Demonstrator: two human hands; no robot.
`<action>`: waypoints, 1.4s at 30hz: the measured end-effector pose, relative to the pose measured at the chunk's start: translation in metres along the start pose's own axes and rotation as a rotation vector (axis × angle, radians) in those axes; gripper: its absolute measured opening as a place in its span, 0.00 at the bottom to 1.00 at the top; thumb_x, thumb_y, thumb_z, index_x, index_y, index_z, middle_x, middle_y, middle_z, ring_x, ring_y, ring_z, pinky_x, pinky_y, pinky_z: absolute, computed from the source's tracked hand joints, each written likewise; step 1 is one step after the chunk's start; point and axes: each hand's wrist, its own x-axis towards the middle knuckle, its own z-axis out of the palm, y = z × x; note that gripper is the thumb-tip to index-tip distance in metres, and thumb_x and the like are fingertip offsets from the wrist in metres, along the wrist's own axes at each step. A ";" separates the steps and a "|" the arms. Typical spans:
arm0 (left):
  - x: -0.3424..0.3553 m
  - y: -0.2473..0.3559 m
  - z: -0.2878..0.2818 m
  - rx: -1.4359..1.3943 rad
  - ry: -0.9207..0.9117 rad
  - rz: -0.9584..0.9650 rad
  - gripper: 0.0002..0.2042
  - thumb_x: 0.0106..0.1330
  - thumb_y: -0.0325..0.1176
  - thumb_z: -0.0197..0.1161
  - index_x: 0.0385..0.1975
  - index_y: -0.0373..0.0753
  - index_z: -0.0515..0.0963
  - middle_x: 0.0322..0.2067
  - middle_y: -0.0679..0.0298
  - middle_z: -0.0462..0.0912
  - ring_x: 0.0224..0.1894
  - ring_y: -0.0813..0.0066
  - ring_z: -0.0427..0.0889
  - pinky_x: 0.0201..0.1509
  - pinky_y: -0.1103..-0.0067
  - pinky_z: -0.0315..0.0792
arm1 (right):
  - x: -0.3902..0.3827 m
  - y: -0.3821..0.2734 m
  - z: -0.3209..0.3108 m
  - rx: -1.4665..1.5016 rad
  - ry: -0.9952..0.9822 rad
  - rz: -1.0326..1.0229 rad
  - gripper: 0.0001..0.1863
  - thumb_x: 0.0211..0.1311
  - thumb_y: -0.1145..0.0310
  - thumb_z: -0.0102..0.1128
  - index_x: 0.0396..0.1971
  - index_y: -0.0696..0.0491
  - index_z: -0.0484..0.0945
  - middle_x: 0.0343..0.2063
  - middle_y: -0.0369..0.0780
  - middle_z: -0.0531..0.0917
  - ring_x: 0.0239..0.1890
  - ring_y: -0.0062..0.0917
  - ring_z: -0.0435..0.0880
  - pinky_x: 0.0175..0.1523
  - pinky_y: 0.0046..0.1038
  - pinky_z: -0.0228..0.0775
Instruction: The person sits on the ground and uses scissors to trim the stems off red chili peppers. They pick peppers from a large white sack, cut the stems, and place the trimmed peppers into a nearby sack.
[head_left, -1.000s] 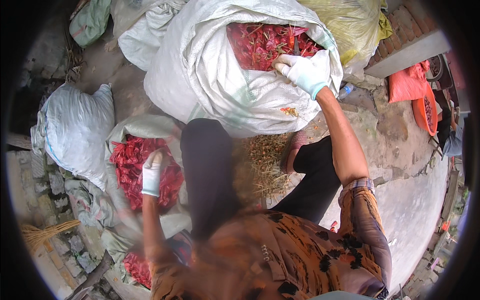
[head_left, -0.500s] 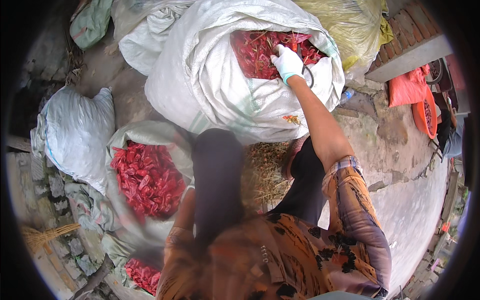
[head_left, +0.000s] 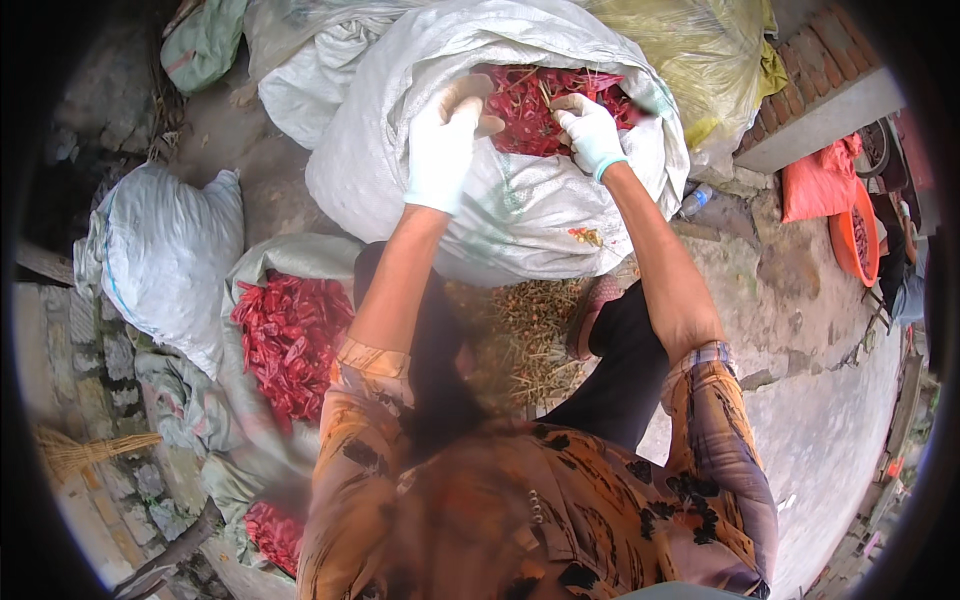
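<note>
Working both white-gloved hands at the mouth of a big white sack (head_left: 350,170). Left hand (head_left: 450,145): over the sack's near-left rim, fingers curved, gap between thumb and fingers, nothing seen in it. Right hand (head_left: 588,135): just beside it to the right, fingers bent at the near edge of the red peppers (head_left: 525,110); cannot tell if it's gripping one. Peppers lie inside the sack, between and just beyond the hands.

Below the hands, on the ground: loose stem litter (head_left: 540,345). Below and left of left hand: smaller pale sack (head_left: 310,252) with more red pods (head_left: 292,345). Farther left: a full bluish-white sack (head_left: 178,250). Beyond right hand: yellowish plastic bag (head_left: 690,65). Right of right hand: plastic bottle (head_left: 696,200) near the big sack; well apart, an orange-red bag (head_left: 820,182) beside an orange basin (head_left: 848,255).
</note>
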 end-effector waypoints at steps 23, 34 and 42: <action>0.006 -0.051 0.014 -0.119 -0.007 -0.223 0.26 0.64 0.34 0.61 0.60 0.27 0.66 0.47 0.55 0.79 0.32 0.76 0.81 0.40 0.81 0.77 | -0.011 -0.026 0.000 0.290 -0.252 0.067 0.09 0.62 0.68 0.60 0.37 0.57 0.76 0.22 0.34 0.78 0.16 0.13 0.71 0.19 0.17 0.59; 0.001 -0.044 0.022 -0.196 -0.146 -0.208 0.15 0.66 0.31 0.59 0.49 0.30 0.72 0.31 0.64 0.80 0.29 0.80 0.81 0.35 0.85 0.74 | -0.064 -0.068 -0.008 -0.005 -0.232 -0.139 0.16 0.62 0.63 0.58 0.46 0.56 0.76 0.36 0.38 0.83 0.31 0.17 0.78 0.36 0.21 0.70; -0.009 -0.055 0.033 0.153 -0.246 -0.084 0.17 0.66 0.30 0.59 0.51 0.27 0.70 0.41 0.58 0.79 0.40 0.79 0.78 0.45 0.82 0.73 | -0.069 -0.056 0.001 0.080 -0.092 -0.292 0.12 0.61 0.68 0.61 0.43 0.56 0.80 0.35 0.36 0.81 0.33 0.15 0.77 0.36 0.19 0.70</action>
